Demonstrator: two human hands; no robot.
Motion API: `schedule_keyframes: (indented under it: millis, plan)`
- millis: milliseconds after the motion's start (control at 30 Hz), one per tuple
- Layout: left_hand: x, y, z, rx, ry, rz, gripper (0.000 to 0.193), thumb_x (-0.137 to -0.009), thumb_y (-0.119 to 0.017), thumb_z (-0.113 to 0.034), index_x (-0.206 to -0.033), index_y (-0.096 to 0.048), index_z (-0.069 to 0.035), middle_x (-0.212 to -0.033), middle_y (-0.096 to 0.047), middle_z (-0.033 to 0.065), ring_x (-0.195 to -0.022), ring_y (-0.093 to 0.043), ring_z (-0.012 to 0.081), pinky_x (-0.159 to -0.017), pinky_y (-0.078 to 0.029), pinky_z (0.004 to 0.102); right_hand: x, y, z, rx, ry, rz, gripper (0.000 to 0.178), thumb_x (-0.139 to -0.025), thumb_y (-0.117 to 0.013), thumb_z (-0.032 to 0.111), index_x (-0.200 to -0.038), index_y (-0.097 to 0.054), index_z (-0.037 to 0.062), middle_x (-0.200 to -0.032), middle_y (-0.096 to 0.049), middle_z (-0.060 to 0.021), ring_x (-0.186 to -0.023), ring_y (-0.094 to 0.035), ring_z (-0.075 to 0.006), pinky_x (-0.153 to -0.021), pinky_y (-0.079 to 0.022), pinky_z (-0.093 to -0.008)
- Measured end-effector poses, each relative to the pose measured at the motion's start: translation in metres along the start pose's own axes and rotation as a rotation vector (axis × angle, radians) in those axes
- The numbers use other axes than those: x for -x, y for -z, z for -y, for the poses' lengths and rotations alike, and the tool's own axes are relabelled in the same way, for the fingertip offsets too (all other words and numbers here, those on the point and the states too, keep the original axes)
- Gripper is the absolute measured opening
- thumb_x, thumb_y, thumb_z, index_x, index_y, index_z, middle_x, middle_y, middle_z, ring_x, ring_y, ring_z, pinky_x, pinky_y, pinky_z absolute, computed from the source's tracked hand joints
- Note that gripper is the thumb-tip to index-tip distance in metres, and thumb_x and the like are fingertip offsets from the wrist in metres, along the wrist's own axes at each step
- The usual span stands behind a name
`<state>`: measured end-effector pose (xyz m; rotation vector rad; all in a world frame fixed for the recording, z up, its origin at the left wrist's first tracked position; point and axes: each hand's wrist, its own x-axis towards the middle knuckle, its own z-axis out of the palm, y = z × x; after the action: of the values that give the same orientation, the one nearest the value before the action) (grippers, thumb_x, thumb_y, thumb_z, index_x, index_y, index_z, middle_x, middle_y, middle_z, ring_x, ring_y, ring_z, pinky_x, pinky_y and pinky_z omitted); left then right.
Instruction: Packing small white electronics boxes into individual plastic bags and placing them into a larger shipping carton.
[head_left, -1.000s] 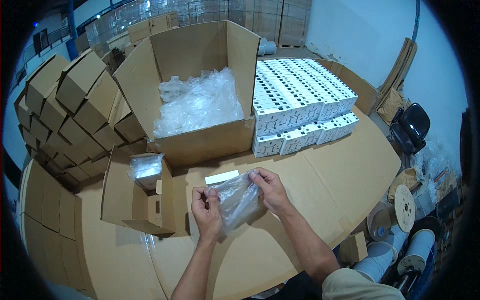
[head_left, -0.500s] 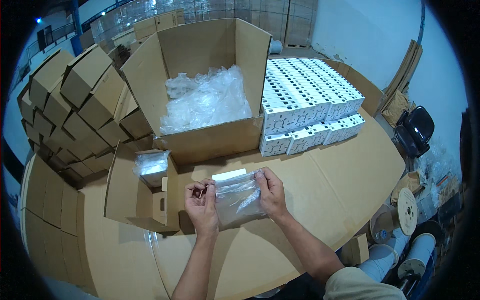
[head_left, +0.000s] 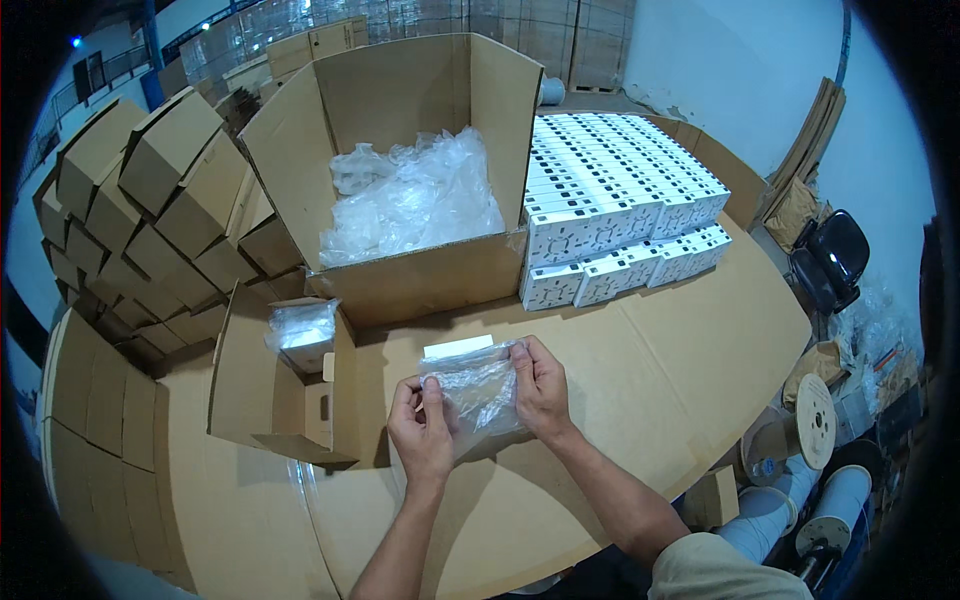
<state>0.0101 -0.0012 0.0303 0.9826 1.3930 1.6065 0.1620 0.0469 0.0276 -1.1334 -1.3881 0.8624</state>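
Between my two hands a clear plastic bag (head_left: 478, 392) is stretched out above the cardboard-covered table. My left hand (head_left: 420, 430) pinches its left side, thumb on top. At the upper right corner, my right hand (head_left: 540, 388) grips the bag between thumb and fingers. Just behind the bag lies a white flat piece (head_left: 459, 347), partly hidden by it. To the left stands an open small carton (head_left: 285, 400), with a plastic-wrapped item (head_left: 306, 335) inside at its far end.
A large open carton (head_left: 420, 283) full of crumpled clear bags (head_left: 415, 200) stands behind my hands. Rows of white boxes (head_left: 620, 190) are stacked to its right. Many folded cartons (head_left: 150, 220) are piled at left. Cable spools (head_left: 815, 423) and a black chair (head_left: 832, 260) stand beyond the table's right edge.
My left hand has shifted right and a little down, its thumb now pressing on the bag's edge. The bag looks more gathered between my hands. My right hand stays almost in place.
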Motion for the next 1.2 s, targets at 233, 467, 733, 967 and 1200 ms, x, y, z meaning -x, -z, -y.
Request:
schedule_keyframes:
  millis: [233, 467, 733, 967, 1200]
  plan:
    - [-0.001, -0.001, 0.001, 0.053, -0.011, -0.045, 0.023, -0.107, -0.054, -0.023, -0.093, -0.055, -0.005, -0.074, -0.054, -0.003, -0.062, -0.049, 0.0035, -0.052, -0.04, 0.0213, -0.001, -0.005, -0.01, 0.0, 0.055, -0.034, 0.031, -0.108, -0.05, 0.024, -0.092, -0.06, -0.0007, -0.064, -0.049, -0.0065, -0.063, -0.045, -0.0095, -0.057, -0.041, -0.0313]
    - [-0.004, 0.0, 0.007, -0.08, -0.168, -0.082, 0.026, -0.108, -0.052, -0.024, -0.094, -0.055, -0.002, -0.077, -0.054, -0.0009, -0.07, -0.049, 0.0061, -0.061, -0.043, 0.0246, 0.001, -0.002, -0.004, -0.003, 0.012, 0.033, 0.036, -0.11, -0.046, 0.027, -0.089, -0.057, 0.0004, -0.073, -0.052, 0.0005, -0.071, -0.044, -0.0075, -0.064, -0.041, -0.0276]
    - [-0.017, 0.01, 0.005, -0.124, -0.161, -0.033, 0.025, -0.109, -0.05, -0.022, -0.095, -0.057, -0.003, -0.082, -0.056, -0.0009, -0.075, -0.048, 0.0063, -0.066, -0.042, 0.0239, -0.004, 0.014, 0.014, -0.152, -0.238, 0.037, 0.015, -0.104, -0.055, 0.011, -0.095, -0.062, 0.0017, -0.072, -0.059, -0.0015, -0.068, -0.054, -0.005, -0.059, -0.043, -0.0224]
    - [-0.024, 0.027, 0.013, 0.247, 0.19, 0.04, 0.025, -0.11, -0.048, -0.024, -0.097, -0.06, -0.006, -0.082, -0.056, -0.0043, -0.072, -0.046, 0.0031, -0.065, -0.04, 0.0218, -0.016, 0.035, 0.034, 0.358, 0.66, 0.077, 0.033, -0.083, -0.072, 0.0, -0.114, -0.071, 0.0121, -0.097, -0.067, -0.0066, -0.096, -0.062, -0.0225, -0.082, -0.053, -0.0338]
    - [-0.021, 0.024, 0.001, 0.107, 0.029, 0.027, 0.031, -0.109, -0.047, -0.033, -0.115, -0.06, -0.005, -0.098, -0.059, 0.0023, -0.081, -0.051, 0.0064, -0.069, -0.045, 0.0244, -0.011, 0.035, 0.032, 0.368, 0.819, 0.152, 0.013, -0.083, -0.074, 0.003, -0.095, -0.077, 0.0079, -0.095, -0.071, -0.0084, -0.095, -0.063, -0.0235, -0.081, -0.052, -0.0342]
